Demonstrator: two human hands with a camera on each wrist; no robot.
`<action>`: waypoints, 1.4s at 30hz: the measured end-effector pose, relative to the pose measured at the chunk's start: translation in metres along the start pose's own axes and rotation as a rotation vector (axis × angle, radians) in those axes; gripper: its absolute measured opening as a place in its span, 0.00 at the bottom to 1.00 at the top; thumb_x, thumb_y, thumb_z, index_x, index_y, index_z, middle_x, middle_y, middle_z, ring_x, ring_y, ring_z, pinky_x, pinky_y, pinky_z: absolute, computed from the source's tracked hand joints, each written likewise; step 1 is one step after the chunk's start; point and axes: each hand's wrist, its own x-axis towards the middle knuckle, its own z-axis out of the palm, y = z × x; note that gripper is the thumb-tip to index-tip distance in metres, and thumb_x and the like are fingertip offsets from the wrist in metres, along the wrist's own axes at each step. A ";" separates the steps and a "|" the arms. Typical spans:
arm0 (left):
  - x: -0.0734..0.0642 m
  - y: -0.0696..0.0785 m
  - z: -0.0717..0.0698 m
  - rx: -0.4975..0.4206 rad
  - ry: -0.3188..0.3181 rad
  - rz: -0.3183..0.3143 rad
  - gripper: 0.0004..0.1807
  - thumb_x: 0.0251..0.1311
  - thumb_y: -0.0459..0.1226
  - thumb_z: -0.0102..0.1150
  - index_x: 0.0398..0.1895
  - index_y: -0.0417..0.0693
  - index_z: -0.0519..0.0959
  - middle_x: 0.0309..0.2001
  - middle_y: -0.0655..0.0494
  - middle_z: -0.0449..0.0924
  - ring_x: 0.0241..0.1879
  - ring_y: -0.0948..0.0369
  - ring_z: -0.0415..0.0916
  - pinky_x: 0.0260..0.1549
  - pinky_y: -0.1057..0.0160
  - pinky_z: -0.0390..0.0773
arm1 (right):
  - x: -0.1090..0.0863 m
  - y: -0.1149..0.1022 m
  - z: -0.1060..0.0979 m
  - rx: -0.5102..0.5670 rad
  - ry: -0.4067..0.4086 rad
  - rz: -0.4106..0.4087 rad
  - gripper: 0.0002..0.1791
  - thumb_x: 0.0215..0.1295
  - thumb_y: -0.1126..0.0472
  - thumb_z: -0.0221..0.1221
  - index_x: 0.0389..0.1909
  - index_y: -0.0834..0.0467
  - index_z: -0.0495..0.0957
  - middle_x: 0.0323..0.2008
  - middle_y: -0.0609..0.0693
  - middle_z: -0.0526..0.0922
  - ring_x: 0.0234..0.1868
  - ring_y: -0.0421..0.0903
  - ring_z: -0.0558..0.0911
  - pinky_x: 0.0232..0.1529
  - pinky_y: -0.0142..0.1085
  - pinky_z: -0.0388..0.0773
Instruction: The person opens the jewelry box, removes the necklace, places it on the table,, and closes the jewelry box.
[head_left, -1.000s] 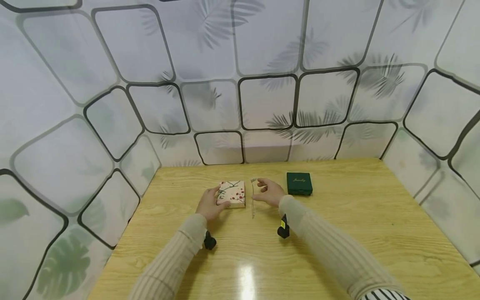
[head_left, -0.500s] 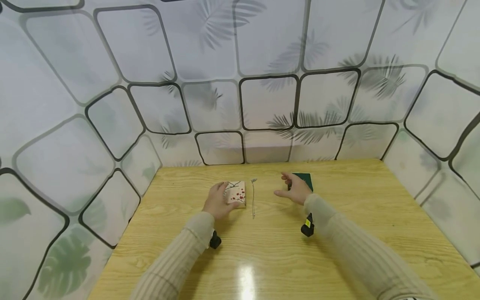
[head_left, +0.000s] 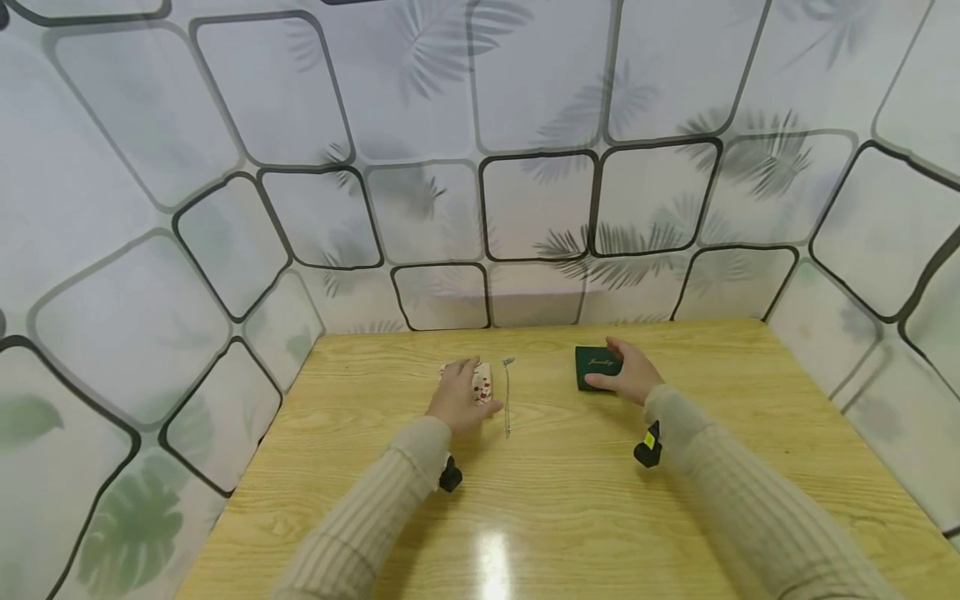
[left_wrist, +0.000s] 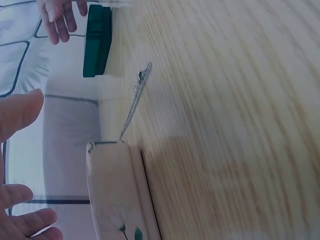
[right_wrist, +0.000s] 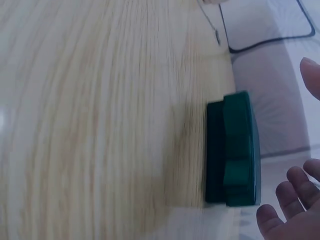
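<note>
A thin silver chain necklace [head_left: 507, 400] lies stretched out on the wooden table between two small boxes. Over the cream box with red blossoms [head_left: 482, 385] hovers my left hand [head_left: 459, 402], partly covering it from the head camera. Its fingers are spread and apart from the box [left_wrist: 117, 195] in the left wrist view. My right hand [head_left: 632, 375] is above the right part of the dark green jewelry box [head_left: 591, 364], with gold lettering on the lid. In the right wrist view, its loosely bent fingers [right_wrist: 290, 197] stand apart from the closed green box [right_wrist: 235, 150].
Both boxes and the necklace are toward the back of the pale wooden table [head_left: 525, 500]. A patterned cloth wall [head_left: 536, 208] rises right behind the table's back edge and along its sides.
My right hand has moved right, from beside the necklace to over the green box. My left hand has shifted right across the blossom box. The boxes and necklace stay in place.
</note>
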 end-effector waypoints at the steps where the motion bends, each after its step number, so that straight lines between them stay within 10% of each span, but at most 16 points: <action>1: 0.001 0.003 0.001 0.004 -0.004 0.010 0.51 0.54 0.55 0.67 0.75 0.47 0.52 0.71 0.46 0.54 0.70 0.48 0.52 0.64 0.48 0.62 | 0.000 0.003 -0.002 -0.007 -0.002 0.005 0.53 0.59 0.46 0.66 0.74 0.66 0.47 0.70 0.67 0.56 0.68 0.65 0.57 0.65 0.59 0.57; 18: 0.023 0.051 0.035 -0.012 -0.137 0.010 0.55 0.57 0.56 0.63 0.77 0.49 0.41 0.73 0.47 0.54 0.71 0.49 0.52 0.65 0.49 0.61 | 0.005 0.032 -0.018 0.035 -0.069 0.113 0.59 0.58 0.43 0.66 0.74 0.68 0.39 0.72 0.69 0.44 0.70 0.68 0.52 0.64 0.62 0.56; 42: 0.046 0.077 0.074 0.090 -0.191 0.021 0.52 0.55 0.61 0.62 0.76 0.49 0.49 0.72 0.48 0.56 0.69 0.53 0.56 0.65 0.55 0.63 | 0.033 0.055 -0.004 -0.151 -0.153 0.022 0.73 0.41 0.40 0.75 0.73 0.71 0.37 0.71 0.73 0.44 0.69 0.70 0.49 0.66 0.62 0.50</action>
